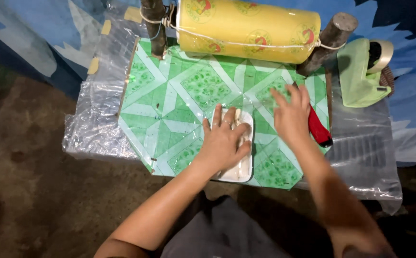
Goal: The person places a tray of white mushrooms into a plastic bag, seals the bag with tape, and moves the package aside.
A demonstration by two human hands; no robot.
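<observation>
Head view: left hand (224, 141) lies flat, fingers spread, pressing down on a white foam tray (239, 168) that sits near the front edge of a green patterned board (169, 110), under clear film. Right hand (291, 114) rests open just beside the tray on the film, fingers loosely spread and a bit blurred, with a red-handled cutter (319, 128) at its outer side. Yellow film roll (248, 29) hangs between two wooden posts at the back; green tape dispenser (361, 71) far right.
</observation>
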